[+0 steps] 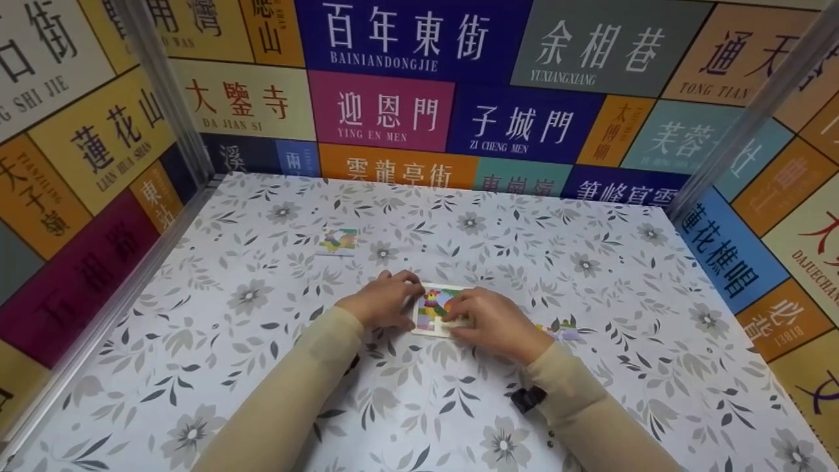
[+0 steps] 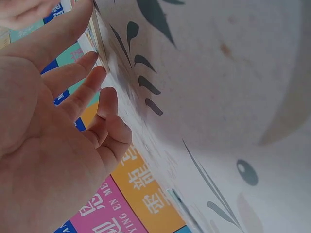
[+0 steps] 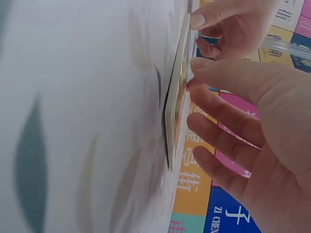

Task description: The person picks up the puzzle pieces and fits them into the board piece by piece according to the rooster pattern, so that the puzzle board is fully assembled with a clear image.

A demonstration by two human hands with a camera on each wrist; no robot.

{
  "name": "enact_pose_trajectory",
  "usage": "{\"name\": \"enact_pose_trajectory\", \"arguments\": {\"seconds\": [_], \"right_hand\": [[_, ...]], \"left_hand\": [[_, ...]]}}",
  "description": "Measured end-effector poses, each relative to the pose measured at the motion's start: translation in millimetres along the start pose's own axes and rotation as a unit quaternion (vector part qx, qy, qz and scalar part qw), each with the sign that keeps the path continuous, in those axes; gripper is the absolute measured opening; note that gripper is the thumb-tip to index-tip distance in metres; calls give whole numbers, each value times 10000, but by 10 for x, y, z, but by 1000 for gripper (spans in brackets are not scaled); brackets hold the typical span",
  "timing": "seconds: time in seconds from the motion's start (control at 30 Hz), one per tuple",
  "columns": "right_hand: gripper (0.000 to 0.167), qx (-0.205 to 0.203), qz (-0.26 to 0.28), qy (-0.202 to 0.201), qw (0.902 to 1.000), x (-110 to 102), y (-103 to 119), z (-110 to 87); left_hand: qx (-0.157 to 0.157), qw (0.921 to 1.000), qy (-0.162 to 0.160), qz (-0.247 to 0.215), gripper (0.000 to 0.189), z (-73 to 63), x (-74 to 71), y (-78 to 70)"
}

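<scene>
A small jigsaw puzzle (image 1: pixel 429 298) in a white-rimmed tray lies on the table, showing a colourful bird-like figure. Pale, bare backing shows near its lower middle. My left hand (image 1: pixel 387 301) holds the tray's left edge, fingers near the upper corner and thumb near the lower one. In the left wrist view, its fingertips (image 2: pixel 97 73) meet the tray's side. My right hand (image 1: pixel 495 321) bends over the right half of the puzzle, hiding part of it. In the right wrist view, thumb and index fingertips come together over the tray (image 3: pixel 170 114); whether they pinch a piece I cannot tell.
Loose colourful puzzle pieces (image 1: pixel 565 330) lie just right of the right hand, partly hidden by it. A small picture card (image 1: pixel 339 242) with similar colours lies farther back on the left. Lettered panels (image 1: pixel 387 108) enclose the flower-patterned table (image 1: pixel 262 393) at the back and sides.
</scene>
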State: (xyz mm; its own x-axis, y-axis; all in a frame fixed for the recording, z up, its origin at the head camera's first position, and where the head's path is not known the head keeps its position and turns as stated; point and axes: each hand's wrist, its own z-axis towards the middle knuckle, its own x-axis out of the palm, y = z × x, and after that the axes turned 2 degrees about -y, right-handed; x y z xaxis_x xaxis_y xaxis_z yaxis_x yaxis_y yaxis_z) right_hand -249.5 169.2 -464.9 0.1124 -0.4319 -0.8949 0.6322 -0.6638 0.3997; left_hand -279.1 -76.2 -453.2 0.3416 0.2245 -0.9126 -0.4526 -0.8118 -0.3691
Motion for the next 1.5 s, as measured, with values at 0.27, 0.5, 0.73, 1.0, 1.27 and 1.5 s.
{"name": "enact_pose_trajectory", "arguments": {"seconds": [0.27, 0.5, 0.73, 1.0, 1.27, 1.5], "right_hand": [[13, 249, 159, 10, 9996, -167, -82, -266], [15, 158, 123, -138, 9997, -251, -201, -385], [16, 229, 218, -271, 9991, -284, -309, -473], [15, 439, 19, -345, 9984, -321, -385, -575], [14, 790, 133, -413, 9959, -391, -472, -673], [12, 983, 138, -470, 9940, -442, -515, -708]], "left_hand": [[-59, 9997, 105, -192, 63, 3, 7, -29], [48, 9998, -6, -191, 63, 2, -6, -12], [94, 9998, 17, -178, 62, -1, -14, -16], [13, 9999, 59, -124, 64, 3, -18, -24], [-72, 9998, 102, -169, 63, 22, -4, -20], [11, 9999, 38, -134, 64, 9, 8, -14]]}}
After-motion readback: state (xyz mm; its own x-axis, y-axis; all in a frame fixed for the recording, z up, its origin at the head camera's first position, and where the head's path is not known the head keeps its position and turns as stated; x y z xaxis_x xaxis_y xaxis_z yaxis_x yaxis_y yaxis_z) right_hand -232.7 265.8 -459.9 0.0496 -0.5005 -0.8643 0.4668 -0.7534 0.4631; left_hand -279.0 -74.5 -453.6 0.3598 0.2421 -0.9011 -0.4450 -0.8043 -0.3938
